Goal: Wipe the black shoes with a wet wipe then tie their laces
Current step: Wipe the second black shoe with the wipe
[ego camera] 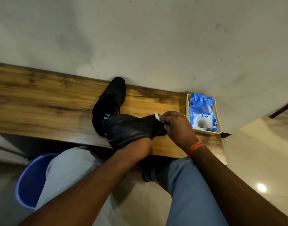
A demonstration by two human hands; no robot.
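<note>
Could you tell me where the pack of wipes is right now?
The wipes pack lies in a cream tray at the table's right end, just beyond the right hand.

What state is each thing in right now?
Held shoe: tipped sole-up, left hand inside it.
Second shoe: upright on bench, laces apparently untied.
Wet wipe: gripped by right hand, pressed on shoe.
Wipes pack: flap open, in tray.
</note>
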